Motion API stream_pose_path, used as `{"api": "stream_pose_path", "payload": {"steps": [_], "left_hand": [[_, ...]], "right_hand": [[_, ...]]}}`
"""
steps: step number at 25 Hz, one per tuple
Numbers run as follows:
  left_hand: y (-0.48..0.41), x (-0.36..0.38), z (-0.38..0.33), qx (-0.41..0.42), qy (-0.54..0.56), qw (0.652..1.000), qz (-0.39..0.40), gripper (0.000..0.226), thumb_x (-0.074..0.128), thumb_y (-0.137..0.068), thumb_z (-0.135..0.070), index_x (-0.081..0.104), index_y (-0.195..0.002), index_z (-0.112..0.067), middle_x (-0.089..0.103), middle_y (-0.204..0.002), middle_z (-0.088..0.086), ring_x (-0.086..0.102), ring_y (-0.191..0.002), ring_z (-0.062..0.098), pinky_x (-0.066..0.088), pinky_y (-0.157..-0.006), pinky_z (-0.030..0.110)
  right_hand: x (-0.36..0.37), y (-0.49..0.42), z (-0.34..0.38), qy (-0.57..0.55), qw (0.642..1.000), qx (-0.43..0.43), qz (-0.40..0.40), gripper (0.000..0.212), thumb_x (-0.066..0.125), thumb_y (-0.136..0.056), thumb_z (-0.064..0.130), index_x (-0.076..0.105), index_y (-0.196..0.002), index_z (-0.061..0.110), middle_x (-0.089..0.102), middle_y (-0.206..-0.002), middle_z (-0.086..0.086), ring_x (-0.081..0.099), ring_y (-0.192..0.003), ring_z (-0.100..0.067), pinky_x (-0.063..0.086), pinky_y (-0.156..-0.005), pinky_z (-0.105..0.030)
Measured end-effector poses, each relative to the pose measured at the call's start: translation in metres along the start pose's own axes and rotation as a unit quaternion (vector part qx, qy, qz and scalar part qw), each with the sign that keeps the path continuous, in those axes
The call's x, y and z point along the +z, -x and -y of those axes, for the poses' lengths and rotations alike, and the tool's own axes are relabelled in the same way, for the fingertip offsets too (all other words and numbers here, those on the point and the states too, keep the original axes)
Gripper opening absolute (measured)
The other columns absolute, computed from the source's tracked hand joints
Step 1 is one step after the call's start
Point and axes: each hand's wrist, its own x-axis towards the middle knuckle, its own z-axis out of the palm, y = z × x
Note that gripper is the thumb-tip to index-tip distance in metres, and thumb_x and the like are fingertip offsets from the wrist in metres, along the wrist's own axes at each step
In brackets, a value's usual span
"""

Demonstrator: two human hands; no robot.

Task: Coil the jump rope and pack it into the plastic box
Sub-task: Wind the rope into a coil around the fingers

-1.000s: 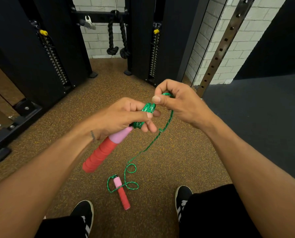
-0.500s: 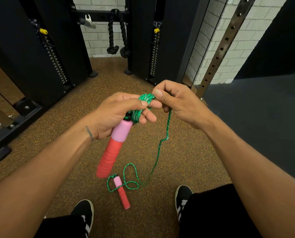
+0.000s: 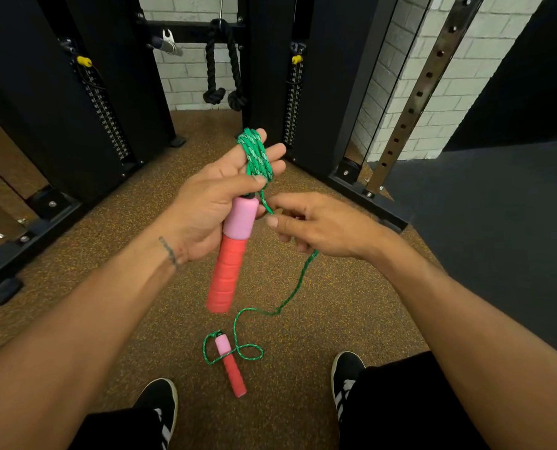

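Observation:
My left hand [image 3: 205,203] holds a pink and red jump rope handle [image 3: 230,254], which hangs down from the palm. Several turns of the green rope [image 3: 256,155] are wound around that hand's extended fingers, and the thumb presses on them. My right hand [image 3: 316,224] pinches the rope just right of the handle's pink top. From there the loose rope [image 3: 298,284] drops to the floor and curls around the second handle [image 3: 228,363], which lies between my feet. No plastic box is in view.
Black cable machine columns [image 3: 76,102] with weight stacks stand ahead on the brown speckled floor. A black knotted rope attachment [image 3: 223,69] hangs at the back. A perforated steel upright [image 3: 413,105] rises at the right, next to dark matting. My two black shoes [image 3: 158,404] are at the bottom.
My left hand opened its fingers and tilted up, showing the coil wound on them. My right hand dropped from the coil's top to beside the handle, drawing rope along.

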Motion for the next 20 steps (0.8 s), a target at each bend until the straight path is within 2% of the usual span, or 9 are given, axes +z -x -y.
{"api": "stream_pose_path", "payload": {"steps": [3,6,8,9,11,13,16,18,20], "left_hand": [[-0.004,-0.006,0.004,-0.017,-0.102,0.995,0.01,0.075,0.04,-0.09,0.016,0.033,-0.15,-0.027,0.056,-0.143,-0.009,0.059,-0.122,0.002,0.053,-0.07,0.015],[-0.002,-0.003,0.007,-0.012,-0.175,0.983,0.058,0.076,0.057,-0.083,0.007,0.037,-0.146,-0.029,0.051,-0.147,-0.006,0.055,-0.128,0.003,0.048,-0.098,0.024],[-0.002,-0.004,0.008,-0.001,-0.218,0.974,0.068,0.062,0.062,-0.082,0.0,0.049,-0.131,-0.035,0.058,-0.141,-0.003,0.057,-0.124,0.005,0.043,-0.108,0.031],[-0.003,-0.006,0.009,0.004,-0.237,0.969,0.066,0.05,0.065,-0.082,-0.004,0.055,-0.122,-0.034,0.064,-0.133,0.002,0.061,-0.118,0.007,0.044,-0.108,0.035],[-0.004,-0.009,0.009,0.001,-0.281,0.958,0.06,0.035,0.07,-0.083,-0.023,0.062,-0.116,-0.015,0.068,-0.113,0.02,0.06,-0.098,0.014,0.046,-0.089,0.058],[-0.002,-0.008,0.009,0.003,-0.291,0.954,0.075,0.039,0.069,-0.085,-0.032,0.063,-0.113,-0.005,0.068,-0.102,0.024,0.058,-0.088,0.017,0.046,-0.078,0.047],[-0.001,-0.003,0.008,-0.002,-0.273,0.958,0.082,0.023,0.063,-0.094,-0.017,0.068,-0.114,-0.006,0.075,-0.107,0.011,0.068,-0.095,0.012,0.051,-0.087,0.026],[-0.001,-0.003,0.008,-0.01,-0.269,0.96,0.084,0.023,0.06,-0.096,-0.014,0.069,-0.115,-0.006,0.076,-0.107,0.011,0.07,-0.095,0.012,0.053,-0.092,0.028],[0.0,-0.003,0.01,-0.014,-0.271,0.959,0.077,0.024,0.061,-0.096,-0.021,0.07,-0.114,-0.009,0.078,-0.104,0.007,0.072,-0.094,0.013,0.053,-0.095,0.035]], "right_hand": [[-0.007,0.004,0.002,0.039,0.997,-0.042,-0.046,0.024,0.06,-0.097,0.038,0.072,-0.1,0.019,0.061,-0.071,0.001,0.052,-0.062,-0.007,0.043,-0.06,-0.033],[-0.012,0.008,0.002,-0.018,0.998,-0.042,-0.052,0.022,0.064,-0.096,0.033,0.072,-0.092,0.013,0.055,-0.07,0.006,0.044,-0.057,-0.001,0.034,-0.058,-0.025],[-0.013,0.01,0.002,-0.042,0.998,-0.038,-0.036,0.021,0.064,-0.096,0.03,0.069,-0.092,0.01,0.062,-0.083,0.011,0.045,-0.056,0.0,0.035,-0.058,-0.023],[-0.013,0.01,0.001,-0.044,0.997,-0.043,-0.035,0.02,0.063,-0.097,0.03,0.068,-0.093,0.011,0.066,-0.092,0.007,0.046,-0.059,0.0,0.036,-0.059,-0.026],[-0.013,0.009,-0.001,-0.041,0.996,-0.06,-0.055,0.019,0.063,-0.096,0.033,0.068,-0.096,0.014,0.067,-0.096,-0.009,0.052,-0.07,-0.009,0.044,-0.065,-0.039],[-0.014,0.007,-0.003,-0.056,0.992,-0.072,-0.09,0.018,0.065,-0.094,0.031,0.068,-0.098,0.013,0.068,-0.093,-0.01,0.062,-0.083,-0.025,0.051,-0.079,-0.049],[-0.017,0.005,-0.004,-0.096,0.986,-0.073,-0.115,0.013,0.067,-0.093,0.025,0.068,-0.097,0.013,0.071,-0.087,-0.001,0.068,-0.084,-0.019,0.056,-0.082,-0.041],[-0.017,0.003,-0.005,-0.071,0.984,-0.078,-0.143,0.01,0.07,-0.091,0.028,0.069,-0.094,0.018,0.07,-0.087,0.005,0.064,-0.083,-0.014,0.053,-0.081,-0.04],[-0.02,0.002,-0.005,-0.061,0.981,-0.071,-0.168,0.009,0.072,-0.089,0.028,0.067,-0.093,0.021,0.066,-0.087,0.007,0.06,-0.082,-0.012,0.052,-0.081,-0.038]]}}
